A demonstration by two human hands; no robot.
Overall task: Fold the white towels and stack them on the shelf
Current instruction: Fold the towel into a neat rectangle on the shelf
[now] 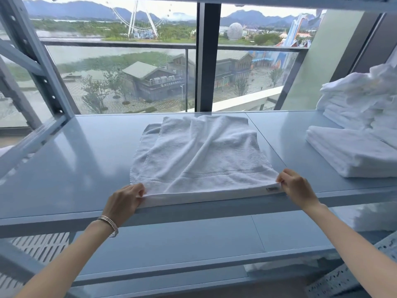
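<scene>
pinching the near hem of the white towel (pixel 202 155) at both corners: left hand (pixel 123 200) has thumb and fingers closed on the near-left corner, right hand (pixel 297 188) does the same on the near-right corner by the small label (pixel 271 189). both hands sit at the front lip of the shelf (pixel 86 168), one per corner, equally close to the cloth, so neither arm has the advantage. the towel lies already doubled, a lower layer peeking out along the left side, wrinkled in the middle. it runs straight away from the hands toward the window (pixel 129 78), far hem close to the shelf's back edge. likely next fold: carry the near hem forward over the far hem, both hands moving in parallel away from the body. further right and well apart, a folded towel (pixel 352 153) lies flat, and behind it a stack of towels (pixel 361 104) with a rumpled one on top, which looks like the drop spot.
</scene>
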